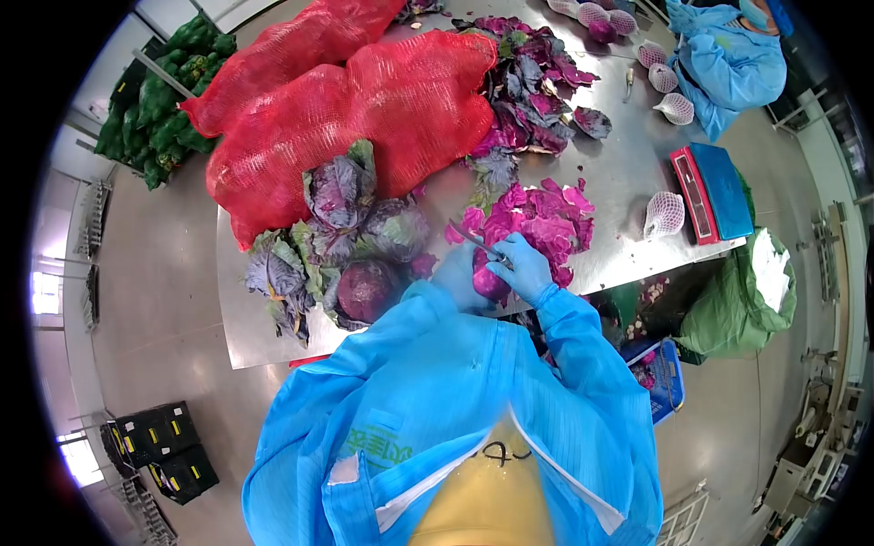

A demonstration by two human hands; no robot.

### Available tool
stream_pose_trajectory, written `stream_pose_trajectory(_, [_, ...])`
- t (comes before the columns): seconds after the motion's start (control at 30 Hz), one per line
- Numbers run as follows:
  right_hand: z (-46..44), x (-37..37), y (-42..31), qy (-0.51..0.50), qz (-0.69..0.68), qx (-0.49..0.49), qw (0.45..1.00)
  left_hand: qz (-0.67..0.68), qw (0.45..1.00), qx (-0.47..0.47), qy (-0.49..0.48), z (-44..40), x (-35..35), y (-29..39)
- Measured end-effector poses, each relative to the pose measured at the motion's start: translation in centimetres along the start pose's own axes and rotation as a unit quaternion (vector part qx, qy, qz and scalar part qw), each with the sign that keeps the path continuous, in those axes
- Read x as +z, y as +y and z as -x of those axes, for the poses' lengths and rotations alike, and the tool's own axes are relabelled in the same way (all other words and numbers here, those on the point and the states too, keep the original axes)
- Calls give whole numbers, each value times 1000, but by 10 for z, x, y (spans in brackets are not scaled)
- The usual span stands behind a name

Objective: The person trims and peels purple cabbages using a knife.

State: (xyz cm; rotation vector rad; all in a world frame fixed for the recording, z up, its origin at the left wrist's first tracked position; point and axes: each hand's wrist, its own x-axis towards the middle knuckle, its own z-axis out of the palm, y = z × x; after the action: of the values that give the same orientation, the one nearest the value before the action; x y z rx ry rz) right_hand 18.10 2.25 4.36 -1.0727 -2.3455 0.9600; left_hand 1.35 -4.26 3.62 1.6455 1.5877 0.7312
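My left hand (461,276), in a blue glove, is closed against the left side of a peeled purple cabbage (492,280) at the table's near edge. In my gloved right hand (525,269) is a knife (471,237), its blade pointing up and left above the cabbage. Just beyond lies a heap of bright purple cabbage leaves (543,223). To the left of my hands sit several whole purple cabbages (368,290), some with green outer leaves. The fingers of my left hand are partly hidden by the sleeve and blur.
Red mesh sacks (350,114) lie across the far left of the metal table (628,168). Darker trimmed leaves (537,82) are piled beyond. On the right are white foam nets (665,215), a red and blue box (713,194), a green bag (742,305) and a co-worker's blue sleeve (728,68).
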Motion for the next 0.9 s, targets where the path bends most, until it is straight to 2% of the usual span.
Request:
stream_pose_trajectory(0.13, [-8,-2,19,-49,-19,-39,998,-61,998,9,-13,-1,0,2])
stream_pose_trajectory(0.23, [-8,-3,18,-58,-60,-48,995,-78,995,-35,-51,-1,0,4])
stream_pose_trajectory(0.37, [4,6,-1,15,152,24,988,-47,997,-53,-44,-5,1,2])
stream_pose_trajectory(0.4, [8,12,-3,47,187,16,981,-73,995,-51,-52,-4,-4,10])
stream_pose_trajectory(0.43, [13,14,2,43,189,17,981,-99,992,-50,-62,-2,-6,14])
stream_pose_trajectory(0.5, [20,24,17,154,141,-15,978,-97,993,-33,-52,-1,1,-2])
stream_pose_trajectory(0.53, [22,29,30,278,42,4,960,-68,997,-34,-34,-1,1,-6])
stream_pose_trajectory(0.57, [26,30,47,324,-19,107,940,-37,999,-33,-14,-1,1,-8])
stream_pose_trajectory(0.63, [31,22,75,286,-94,253,920,-31,999,-38,1,2,-1,-11])
stream_pose_trajectory(0.67, [33,26,79,282,-95,257,920,-21,1000,-22,4,2,0,-16])
stream_pose_trajectory(0.73, [20,20,56,284,-244,181,909,-23,1000,-8,-6,4,-3,-16])
stream_pose_trajectory(0.77, [13,14,46,279,-244,182,911,-21,1000,-13,-5,4,-1,-19])
stream_pose_trajectory(0.83, [0,5,32,128,-172,6,977,-45,999,22,-12,2,1,-22])
stream_pose_trajectory(0.87, [-5,5,32,124,-173,6,977,-39,998,7,-38,1,0,-22])
stream_pose_trajectory(0.9, [-9,6,31,59,-152,-27,986,-39,999,3,-37,2,-1,-22])
